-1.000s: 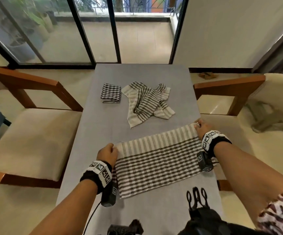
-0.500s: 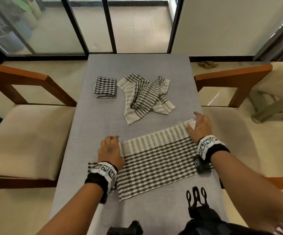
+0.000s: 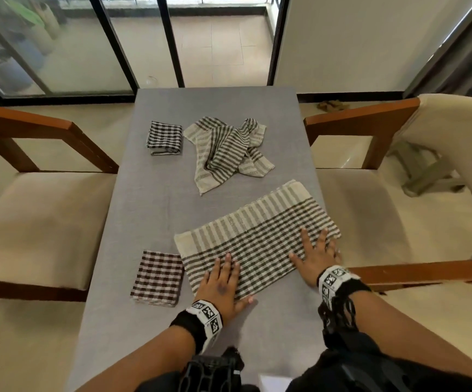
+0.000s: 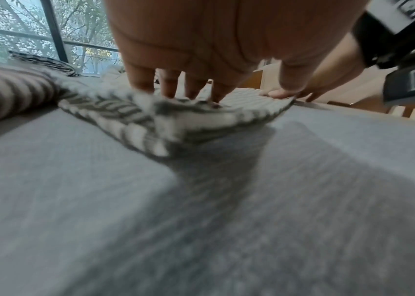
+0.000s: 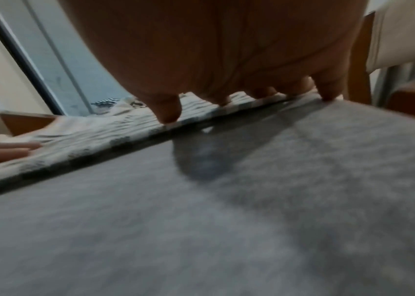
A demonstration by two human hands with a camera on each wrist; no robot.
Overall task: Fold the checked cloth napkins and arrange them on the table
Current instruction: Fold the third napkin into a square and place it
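A grey-and-cream checked napkin (image 3: pixel 257 236), folded to a long strip, lies slanted across the near part of the grey table (image 3: pixel 155 210). My left hand (image 3: pixel 223 281) lies flat on its near left part with straight fingers (image 4: pixel 193 88). My right hand (image 3: pixel 315 253) presses flat on its near right end, fingers (image 5: pixel 165 112) spread. A brown checked folded napkin (image 3: pixel 158 277) lies just left of the strip. A dark checked folded napkin (image 3: pixel 164 138) sits far left, and beside it lies a crumpled striped napkin (image 3: pixel 229 152).
Wooden armchairs with cream cushions stand on the left (image 3: pixel 39 222) and on the right (image 3: pixel 384 210) of the narrow table. Glass sliding doors (image 3: pixel 133 43) are beyond the far end. Dark gear (image 3: pixel 212 372) hangs at the near edge below my arms.
Both hands slid from the strip's far corners back toward me and now lie flat on its near half. The brown folded napkin, earlier partly under my left wrist, is uncovered.
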